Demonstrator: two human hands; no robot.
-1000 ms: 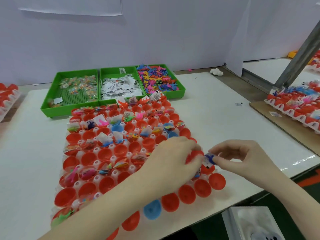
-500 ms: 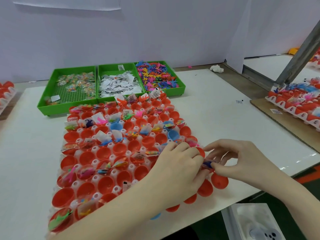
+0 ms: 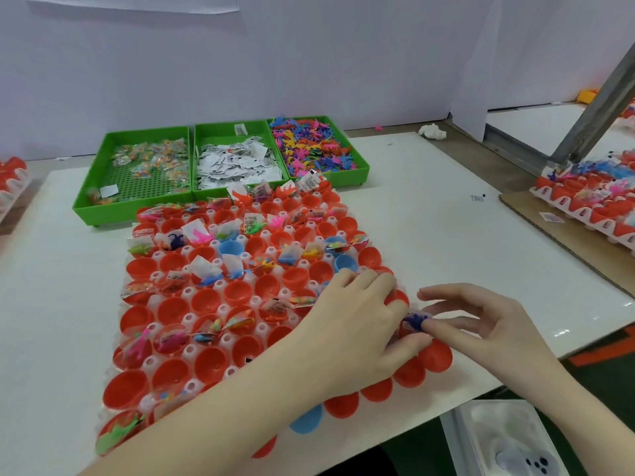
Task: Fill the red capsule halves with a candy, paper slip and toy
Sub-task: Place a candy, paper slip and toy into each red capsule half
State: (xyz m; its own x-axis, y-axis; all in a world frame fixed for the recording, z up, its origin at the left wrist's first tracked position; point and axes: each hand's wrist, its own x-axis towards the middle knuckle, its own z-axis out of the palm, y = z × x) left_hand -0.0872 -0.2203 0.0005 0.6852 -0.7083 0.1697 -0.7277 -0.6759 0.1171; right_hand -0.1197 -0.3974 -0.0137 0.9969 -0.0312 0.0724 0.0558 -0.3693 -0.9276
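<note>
Hands (image 3: 357, 324) (image 3: 481, 324) together pinch a blue toy (image 3: 414, 320) over the red capsule halves (image 3: 237, 293).

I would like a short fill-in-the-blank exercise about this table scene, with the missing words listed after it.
1. The three supply bins behind the capsule tray are ____ in colour.
2. The paper slips lie in the ____ bin of the three.
3. The right hand pinches a small ____ toy at the tray's right side.
4. Beside the red capsule halves, a few are ____.

Missing words: green; middle; blue; blue
</note>
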